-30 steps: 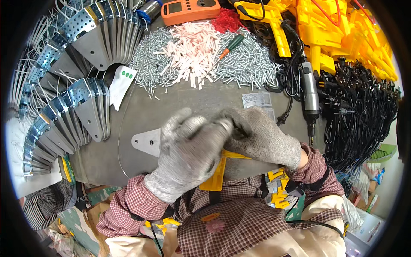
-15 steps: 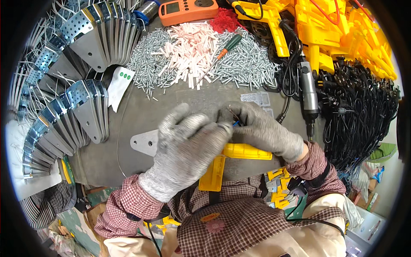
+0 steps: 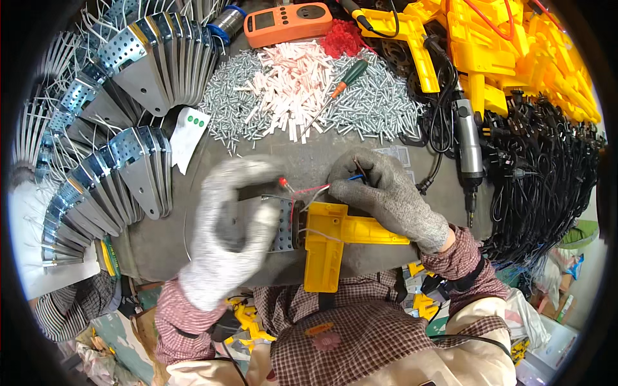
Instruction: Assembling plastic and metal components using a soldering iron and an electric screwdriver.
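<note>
Yellow housing (image 3: 324,248): it lies at six o'clock, on the near edge of the grey worktop (image 3: 154,248), with its side arm pointing to three o'clock. Its recessed face seems turned up, probably so the inside stays reachable.

And the hands?

Both are in grey gloves. At three o'clock the right hand (image 3: 381,186) has its fingers pressed together on wires (image 3: 356,177), a blue one showing; I'd judge that the pinch keeps such thin strands from slipping. At eight o'clock the left hand (image 3: 215,228) is blurred, thumb and fingers curved apart.

Is the left holding anything?

A small red tip (image 3: 283,183) sits right by its fingertips, with a red wire (image 3: 312,189) running toward the right hand. Whether fingers and tip touch, I cannot tell.

What lies between?

A perforated metal plate (image 3: 284,225), just left of the housing, partly hidden by the left hand. Sitting so close, it presumably leaves the wires some slack.

And beyond?

Silver screws (image 3: 235,96) and pink sleeves (image 3: 293,83) are heaped around twelve o'clock, likely for easy reach; black cords (image 3: 541,180) at three.
</note>
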### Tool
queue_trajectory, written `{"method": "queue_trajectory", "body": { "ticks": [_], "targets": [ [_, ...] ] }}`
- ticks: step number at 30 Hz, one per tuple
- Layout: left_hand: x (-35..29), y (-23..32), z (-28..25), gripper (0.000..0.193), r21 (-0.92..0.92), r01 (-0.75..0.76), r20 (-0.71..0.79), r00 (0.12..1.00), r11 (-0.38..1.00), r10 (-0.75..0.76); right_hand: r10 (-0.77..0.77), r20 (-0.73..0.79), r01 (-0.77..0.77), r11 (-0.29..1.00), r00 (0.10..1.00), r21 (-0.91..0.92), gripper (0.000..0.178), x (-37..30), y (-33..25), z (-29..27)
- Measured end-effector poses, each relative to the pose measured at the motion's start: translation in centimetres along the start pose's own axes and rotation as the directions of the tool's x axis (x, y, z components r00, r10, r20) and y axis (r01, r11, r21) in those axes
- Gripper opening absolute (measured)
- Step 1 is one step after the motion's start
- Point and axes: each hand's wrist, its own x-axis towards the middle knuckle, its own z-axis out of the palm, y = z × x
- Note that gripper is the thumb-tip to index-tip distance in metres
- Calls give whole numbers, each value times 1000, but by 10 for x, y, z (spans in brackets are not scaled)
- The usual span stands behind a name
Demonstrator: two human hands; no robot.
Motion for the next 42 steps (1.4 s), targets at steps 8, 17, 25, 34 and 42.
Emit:
{"method": "queue_trajectory", "body": {
  "ticks": [8, 17, 25, 34, 42],
  "targets": [
    [7, 7, -17, 31, 344, -322, 388, 904, 882, 179, 116, -8, -112, 979, 993, 172, 12, -1, 2, 3],
    [18, 28, -28, 17, 287, -404, 457, 854, 868, 246, 105, 16, -106, 992, 994, 63, 11, 0, 3, 3],
    [-6, 15, 29, 21, 475, -368, 420, 893, 799, 161, -327, -101, 266, 884, 940, -384, 21, -9, -4, -11],
    [0, 18, 36, 26, 179, 1, 183, 982, 984, -34, -219, 124, 244, 695, 968, -676, 36, -42, -39, -10],
    [-1, 15, 35, 36, 113, 5, 165, 986, 994, -24, -299, 126, 311, 724, 946, -616, 22, -24, -13, -30]
  ]
}}
